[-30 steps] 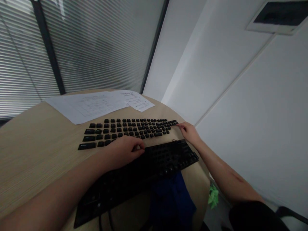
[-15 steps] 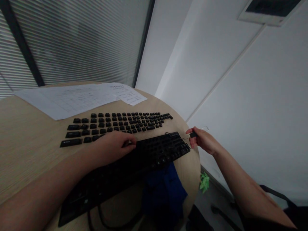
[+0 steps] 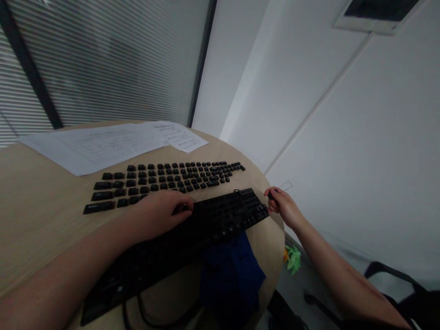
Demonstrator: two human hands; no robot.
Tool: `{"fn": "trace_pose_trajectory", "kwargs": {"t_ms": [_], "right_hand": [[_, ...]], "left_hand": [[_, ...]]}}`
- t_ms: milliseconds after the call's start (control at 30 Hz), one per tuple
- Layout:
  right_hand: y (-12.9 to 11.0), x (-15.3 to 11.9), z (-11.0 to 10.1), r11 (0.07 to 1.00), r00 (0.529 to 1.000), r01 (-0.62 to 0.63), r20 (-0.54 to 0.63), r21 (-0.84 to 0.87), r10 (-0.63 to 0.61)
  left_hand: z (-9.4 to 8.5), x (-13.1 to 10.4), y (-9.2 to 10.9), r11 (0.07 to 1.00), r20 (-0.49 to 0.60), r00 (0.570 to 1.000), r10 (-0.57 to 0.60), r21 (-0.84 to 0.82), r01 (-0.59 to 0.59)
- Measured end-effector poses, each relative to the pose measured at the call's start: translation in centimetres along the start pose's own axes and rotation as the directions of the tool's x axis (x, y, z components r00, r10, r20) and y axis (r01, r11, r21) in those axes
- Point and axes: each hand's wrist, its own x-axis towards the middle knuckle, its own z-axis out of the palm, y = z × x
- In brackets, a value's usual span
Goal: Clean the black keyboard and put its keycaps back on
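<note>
Head view, nearest edge: a thin black cable (image 3: 141, 307) loops beside a long black plastic keyboard (image 3: 213, 220), which lies slantwise on a round, pale wood-grain bench (image 3: 30, 206).
Beside the keyboard: a crumpled dark-blue cloth (image 3: 233, 270), at the near side and reaching the bench's edge.
Left hand: the left hand (image 3: 165, 211) lies at the keyboard's far edge, fingers loosely curled, thumb near the forefinger; whether anything is pinched there I cannot tell.
Right hand: the right hand (image 3: 283, 206) is closed around a small dark-handled tool (image 3: 271, 195) with a thin wire loop (image 3: 291, 185) sticking out behind, just off the keyboard's right end.
Keys on the board: shiny raised keys (image 3: 227, 231) stand along the near edge toward the right; the left part is too dark to count.
Keycaps off the board: black square and oblong keycaps (image 3: 177, 178) lie in ordered rows beyond the keyboard, bunching closer toward the right.
How far along: judging by those long rows, a large share of the keys seems already off and laid out; those along the near edge appear not yet lifted.
Farther back: overlapping white printed sheets (image 3: 113, 144), then grey slatted blinds (image 3: 154, 68) and a plain white wall (image 3: 343, 151).
</note>
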Motion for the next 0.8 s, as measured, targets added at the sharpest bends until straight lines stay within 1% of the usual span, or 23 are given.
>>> {"fn": "trace_pose_trajectory", "kwargs": {"t_ms": [100,167,200,367,500,700,800], "right_hand": [[0.9,0.2,0.2,0.998,0.998,0.045,-0.051,-0.033,-0.047],[1.4,0.4,0.2,0.997,0.997,0.052,-0.06,-0.055,-0.055],[1.6,0.4,0.2,0.996,0.997,0.051,-0.06,-0.07,-0.055],[2.0,0.4,0.3,0.981,0.996,0.057,-0.059,-0.184,-0.069],[2.0,0.5,0.5,0.977,0.995,0.054,-0.068,-0.206,-0.069],[1.9,1.1,0.5,0.946,0.999,-0.001,-0.038,-0.325,-0.012],[1.8,1.2,0.3,0.944,1.0,-0.017,-0.006,-0.329,0.015]], "left_hand": [[0.4,-0.1,-0.3,0.993,-0.048,0.992,0.118,-0.01,-0.119],[0.8,-0.3,-0.5,0.984,-0.037,0.985,0.171,-0.036,-0.172],[1.0,-0.3,-0.5,0.982,-0.026,0.983,0.18,-0.047,-0.181],[1.4,-0.6,-0.4,0.98,0.021,0.983,0.181,-0.089,-0.178],[1.3,-0.6,-0.3,0.982,0.055,0.985,0.165,-0.103,-0.158],[1.1,-0.6,-0.3,0.984,0.09,0.986,0.142,-0.119,-0.131],[1.3,-0.6,-0.5,0.984,0.088,0.987,0.131,-0.133,-0.118]]}}
